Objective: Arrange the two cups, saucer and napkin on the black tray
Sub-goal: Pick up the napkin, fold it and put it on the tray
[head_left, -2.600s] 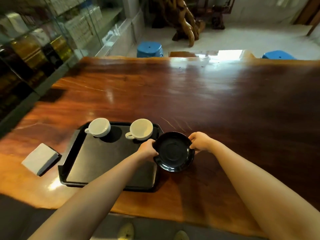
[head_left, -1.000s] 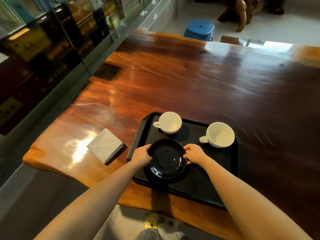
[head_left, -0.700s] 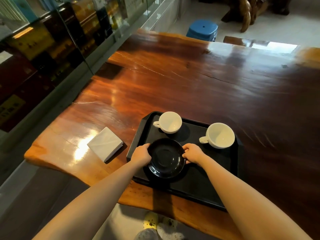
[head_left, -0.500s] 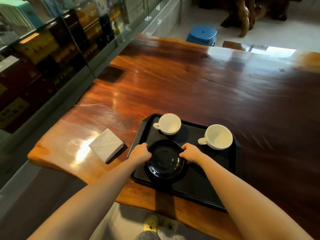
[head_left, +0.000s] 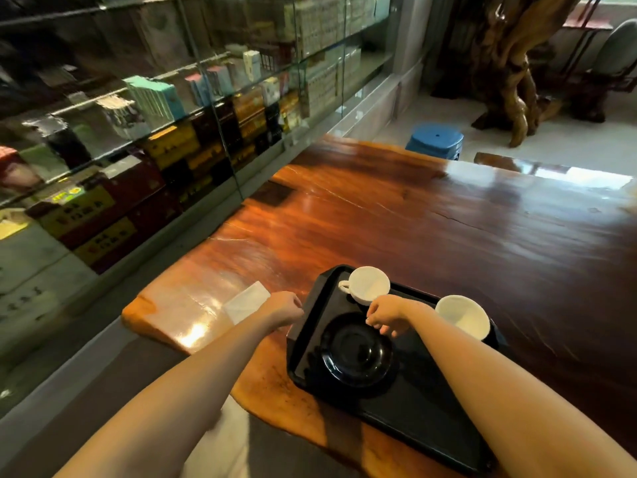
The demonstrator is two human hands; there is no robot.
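Note:
The black saucer (head_left: 356,350) lies flat on the left part of the black tray (head_left: 424,412), free of both hands. Two white cups stand along the tray's far edge: the left cup (head_left: 368,284) and the right cup (head_left: 462,316). My right hand (head_left: 386,313) hovers between the saucer's far rim and the left cup, fingers loosely curled, holding nothing. My left hand (head_left: 284,307) is off the tray's left side, over the near corner of the folded white napkin (head_left: 245,301), which lies on the table. Whether it touches the napkin is hidden.
The tray sits near the front left corner of a long glossy wooden table (head_left: 448,229). A glass display case (head_left: 155,125) with boxes runs along the left. A blue stool (head_left: 435,139) and a carved wooden root (head_left: 506,63) stand beyond the far end.
Both hands have let go of the saucer, which now rests on the tray. The left hand moved left toward the napkin; the right hand lifted toward the left cup. The view tilted up.

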